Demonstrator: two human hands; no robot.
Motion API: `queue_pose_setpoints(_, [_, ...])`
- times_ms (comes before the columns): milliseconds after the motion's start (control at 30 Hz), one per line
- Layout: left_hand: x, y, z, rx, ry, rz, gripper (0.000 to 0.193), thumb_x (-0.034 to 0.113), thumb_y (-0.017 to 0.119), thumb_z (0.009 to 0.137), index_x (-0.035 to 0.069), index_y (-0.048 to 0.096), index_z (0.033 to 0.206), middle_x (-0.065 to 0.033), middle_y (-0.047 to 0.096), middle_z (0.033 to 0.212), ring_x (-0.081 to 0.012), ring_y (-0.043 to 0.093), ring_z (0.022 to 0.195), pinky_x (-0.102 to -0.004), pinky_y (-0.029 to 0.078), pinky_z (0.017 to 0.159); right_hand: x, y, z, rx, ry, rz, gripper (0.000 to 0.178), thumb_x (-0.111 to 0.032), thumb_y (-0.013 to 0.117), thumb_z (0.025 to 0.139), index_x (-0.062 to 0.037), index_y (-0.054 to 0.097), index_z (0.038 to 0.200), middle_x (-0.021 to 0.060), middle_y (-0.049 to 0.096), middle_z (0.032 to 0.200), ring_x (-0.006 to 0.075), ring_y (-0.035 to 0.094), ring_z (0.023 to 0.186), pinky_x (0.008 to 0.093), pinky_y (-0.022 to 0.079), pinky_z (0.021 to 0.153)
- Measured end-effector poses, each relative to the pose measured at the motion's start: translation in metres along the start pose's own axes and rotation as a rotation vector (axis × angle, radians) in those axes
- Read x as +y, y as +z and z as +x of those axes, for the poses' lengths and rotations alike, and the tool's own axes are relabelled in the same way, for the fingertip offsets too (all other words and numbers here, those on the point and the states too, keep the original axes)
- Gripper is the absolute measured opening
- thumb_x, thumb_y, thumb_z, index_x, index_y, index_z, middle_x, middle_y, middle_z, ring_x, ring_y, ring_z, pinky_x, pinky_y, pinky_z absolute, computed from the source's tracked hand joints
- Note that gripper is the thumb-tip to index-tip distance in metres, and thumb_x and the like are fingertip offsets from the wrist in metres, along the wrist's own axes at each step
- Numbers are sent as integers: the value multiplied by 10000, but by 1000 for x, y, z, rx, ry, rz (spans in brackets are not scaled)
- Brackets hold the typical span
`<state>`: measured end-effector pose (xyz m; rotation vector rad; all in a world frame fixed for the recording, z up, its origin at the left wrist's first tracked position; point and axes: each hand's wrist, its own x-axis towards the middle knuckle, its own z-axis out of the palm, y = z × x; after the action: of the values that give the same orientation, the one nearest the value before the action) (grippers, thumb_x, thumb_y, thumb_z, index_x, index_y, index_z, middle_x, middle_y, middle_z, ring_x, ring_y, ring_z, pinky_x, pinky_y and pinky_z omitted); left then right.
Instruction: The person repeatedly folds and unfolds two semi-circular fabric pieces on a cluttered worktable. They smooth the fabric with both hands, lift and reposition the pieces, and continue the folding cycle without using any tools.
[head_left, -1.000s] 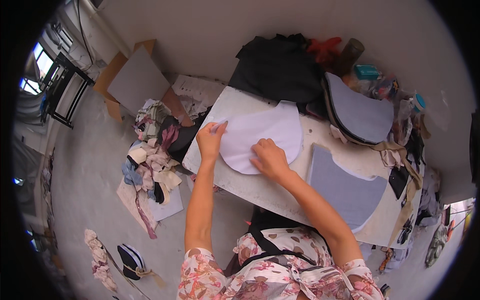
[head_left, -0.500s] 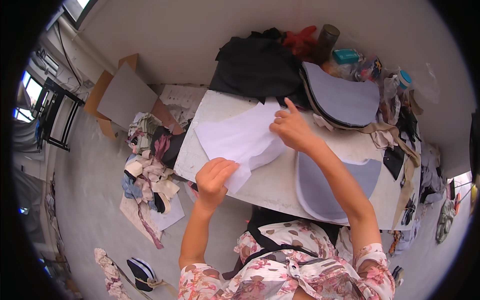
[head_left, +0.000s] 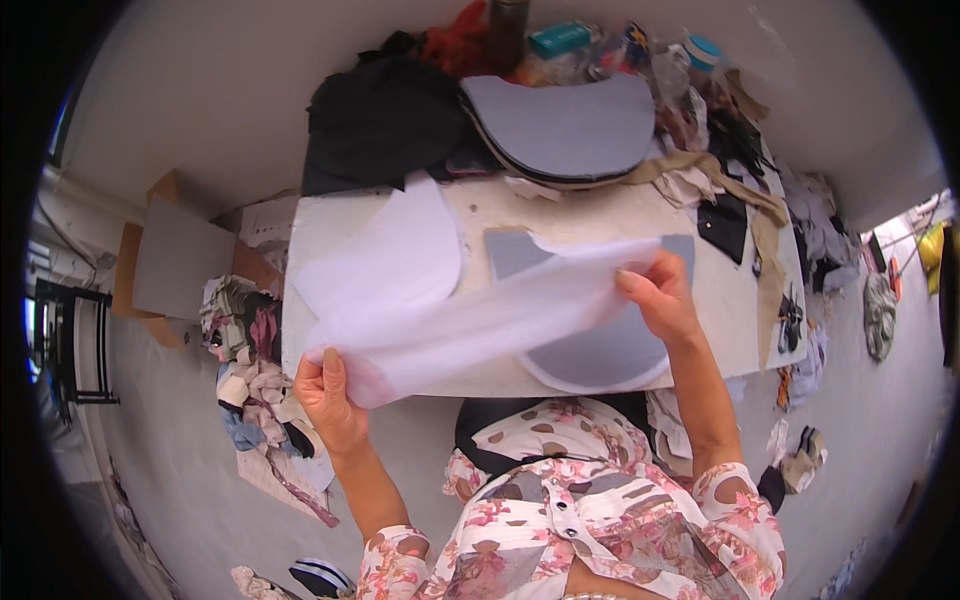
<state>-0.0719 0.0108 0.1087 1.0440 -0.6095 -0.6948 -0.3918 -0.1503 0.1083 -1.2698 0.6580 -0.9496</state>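
Observation:
A thin white fabric sheet (head_left: 470, 325) is stretched in the air between my two hands, over the near part of the table. My left hand (head_left: 331, 397) pinches its left end beside the table's left corner. With thumb and fingers, my right hand (head_left: 660, 297) grips the other end. Partly covered by the sheet, a grey curved panel with a white border (head_left: 600, 345) lies on the table. More white fabric (head_left: 390, 255) rests flat at the left. Behind it sit a pile of black cloth (head_left: 385, 120) and a stack of grey curved panels (head_left: 565, 125).
The white table (head_left: 735, 315) carries beige strips (head_left: 765, 205), a black scrap (head_left: 722, 225) and dark scissors (head_left: 790, 318) at the right. A teal box (head_left: 560, 40) and bags stand along the wall. Cloth scraps (head_left: 255, 385) and a cardboard box (head_left: 185, 255) are at the left.
The white sheet has been lifted off the white fabric and moved right, over the grey panel. My right hand has gone from pointing to gripping. The view has shifted rightward.

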Motion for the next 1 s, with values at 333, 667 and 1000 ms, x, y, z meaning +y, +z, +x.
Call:
queue_pose_setpoints(333, [-79,77,-25,-218,-285,102,140,24,678,857,-4,630,986,11,630,773,-33,514,631,-186,400,578,-5,-67,-98,357,-51,-120,237,-7,622,853,10,615,1089,36,643,858,84,613,745,215,482,636])
queue_pose_setpoints(667, [-142,102,13,-250,-110,711,212,190,717,854,3,640,791,62,519,632,-33,420,571,-193,343,523,51,-98,-63,570,82,-305,88,-106,611,908,-18,616,906,-53,573,708,25,486,616,181,386,559])
queue_pose_setpoints(1000, [-150,114,29,-173,-53,897,247,222,749,819,16,625,765,41,507,587,-50,418,529,-209,353,503,62,-103,-55,701,150,-933,193,-222,680,808,-50,596,783,61,592,567,219,567,498,337,423,498])
